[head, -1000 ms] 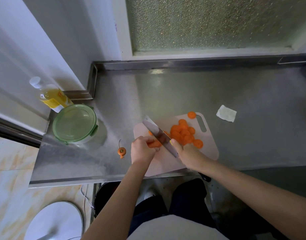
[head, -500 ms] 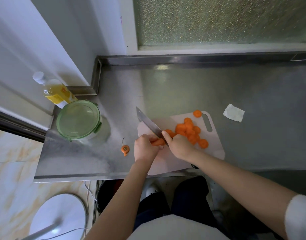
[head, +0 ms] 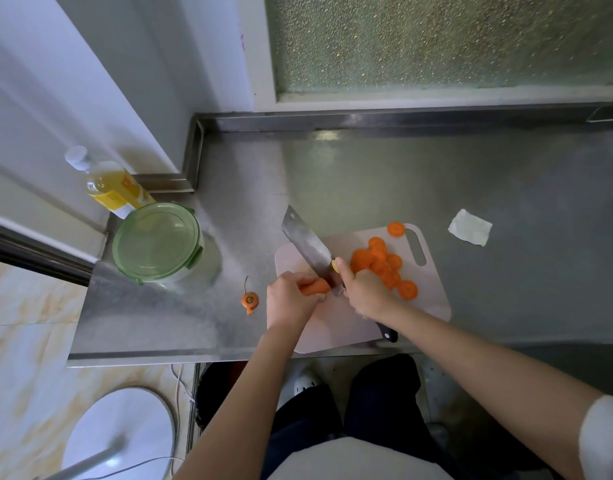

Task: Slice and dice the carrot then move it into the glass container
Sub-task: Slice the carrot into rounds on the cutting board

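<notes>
A short stub of carrot point(head: 315, 287) lies on the pale pink cutting board point(head: 429, 299), and my left hand point(head: 291, 301) grips it. My right hand point(head: 365, 292) holds the cleaver point(head: 306, 245) by its handle, forefinger along the blade, whose edge is down against the stub's cut end. Several round carrot slices point(head: 384, 263) lie heaped on the board to the right of the blade, one more by the board's handle slot. The round glass container point(head: 157, 242) with its green lid on stands on the steel counter at the left.
The carrot top with its stem point(head: 250, 300) lies on the steel counter point(head: 505, 188) left of the board. A bottle of yellow liquid point(head: 111, 188) stands behind the container. A folded white paper point(head: 470, 226) lies at the right. The counter's front edge is just below the board.
The cleaver has come down on the carrot stub and sits closer to my left hand. The stub is shorter than a second ago. The view has shifted slightly.
</notes>
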Available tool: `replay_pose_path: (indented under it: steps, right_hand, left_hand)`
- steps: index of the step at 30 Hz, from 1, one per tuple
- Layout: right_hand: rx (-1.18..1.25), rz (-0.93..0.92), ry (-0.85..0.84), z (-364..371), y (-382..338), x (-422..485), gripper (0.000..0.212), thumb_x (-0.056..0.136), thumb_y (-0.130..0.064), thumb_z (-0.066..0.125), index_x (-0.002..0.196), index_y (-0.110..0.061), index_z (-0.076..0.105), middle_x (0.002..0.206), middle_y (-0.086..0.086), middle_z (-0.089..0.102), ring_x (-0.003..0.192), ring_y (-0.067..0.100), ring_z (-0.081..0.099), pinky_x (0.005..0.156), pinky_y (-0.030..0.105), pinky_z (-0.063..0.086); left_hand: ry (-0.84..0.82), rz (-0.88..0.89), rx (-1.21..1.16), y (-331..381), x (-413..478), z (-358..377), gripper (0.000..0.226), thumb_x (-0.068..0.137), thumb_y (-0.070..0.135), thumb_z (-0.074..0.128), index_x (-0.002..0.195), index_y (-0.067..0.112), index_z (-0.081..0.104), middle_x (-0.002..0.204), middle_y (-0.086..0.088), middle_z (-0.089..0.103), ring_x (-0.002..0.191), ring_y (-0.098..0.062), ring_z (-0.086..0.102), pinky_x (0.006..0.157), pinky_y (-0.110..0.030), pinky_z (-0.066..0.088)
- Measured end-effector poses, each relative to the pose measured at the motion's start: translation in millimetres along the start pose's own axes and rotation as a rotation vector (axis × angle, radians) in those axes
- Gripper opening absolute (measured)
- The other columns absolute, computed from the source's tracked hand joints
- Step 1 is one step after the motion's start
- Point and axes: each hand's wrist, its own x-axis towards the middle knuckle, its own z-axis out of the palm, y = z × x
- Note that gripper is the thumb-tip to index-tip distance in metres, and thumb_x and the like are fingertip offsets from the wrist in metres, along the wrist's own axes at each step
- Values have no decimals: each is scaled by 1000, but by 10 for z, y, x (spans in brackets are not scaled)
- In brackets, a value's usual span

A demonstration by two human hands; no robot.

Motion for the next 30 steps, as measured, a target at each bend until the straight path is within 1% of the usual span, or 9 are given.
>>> replay_pose_path:
  steps: [2, 5, 7, 9, 14, 17, 22, 25, 30]
  right_hand:
    - [36, 12, 24, 19, 31, -10, 65, 98, -56, 23, 55, -11, 41, 56, 6, 45, 72, 24, 50, 63, 28, 36]
    - [100, 48, 73, -29, 112, -17, 68, 97, -57, 27, 65, -3, 54, 67, 14, 58, 74, 25, 55, 71, 32, 42]
    - [146, 73, 111, -44, 194, 15, 68, 94, -62, 29, 75, -3, 58, 75, 15, 61, 76, 28, 59, 65, 31, 44]
    - [139, 86, 127, -55, 240, 13, 68, 92, -65, 28, 80, -5, 59, 73, 10, 58, 77, 28, 59, 60, 29, 42]
    - [82, 46, 119, -74, 253, -22, 64, 96, -61, 23, 60, -14, 47, 60, 4, 51, 72, 24, 56, 66, 30, 39]
    - [76, 38, 103, -80, 259, -36, 66, 96, -61, 21, 59, -13, 47, 59, 4, 52, 70, 25, 56, 65, 30, 39]
    - [136, -13, 98, -181, 227, -131, 66, 97, -57, 25, 52, -12, 45, 55, 3, 49, 55, 18, 48, 51, 27, 32]
    - [134, -23, 91, -233, 212, -185, 67, 96, -59, 25, 52, -12, 45, 58, 4, 50, 64, 22, 51, 54, 27, 32]
    - [94, -42, 90, -230, 186, -241, 66, 97, -57, 24, 68, -7, 58, 72, 11, 60, 81, 28, 59, 68, 29, 37]
  left_hand:
    - [0, 13, 15, -6, 1, -5, 30, 72, 16, 78, 102, 19, 73, 102, 5, 69, 85, -3, 51, 71, -5, 30]
    - [-15, 29, 25, -5, 12, -23, 32, 74, 17, 78, 105, 16, 71, 105, 3, 68, 85, -2, 49, 71, -4, 29]
    - [-26, 38, 26, -2, 21, -28, 32, 75, 17, 77, 107, 16, 71, 106, 3, 68, 85, -1, 48, 71, -5, 31]
    - [-24, 57, 22, 15, 28, -18, 31, 76, 16, 77, 106, 16, 71, 105, 3, 68, 84, -1, 48, 72, -5, 32]
    - [-37, 110, 46, 152, 50, 72, 28, 77, 15, 75, 105, 12, 69, 91, 7, 56, 82, -6, 49, 72, -11, 35]
    - [-40, 122, 65, 145, 63, 119, 28, 78, 15, 74, 105, 14, 70, 95, 6, 62, 85, -5, 51, 74, -11, 36]
    - [-2, 130, 81, 112, 56, 147, 28, 77, 15, 74, 104, 18, 72, 103, 1, 66, 86, -4, 47, 76, -13, 35]
    - [7, 132, 103, 95, 64, 166, 28, 77, 16, 74, 105, 17, 71, 102, -2, 64, 87, -8, 46, 76, -13, 33]
    - [7, 127, 122, 86, 77, 181, 29, 78, 17, 72, 107, 16, 70, 104, -2, 63, 95, -15, 52, 79, -15, 34]
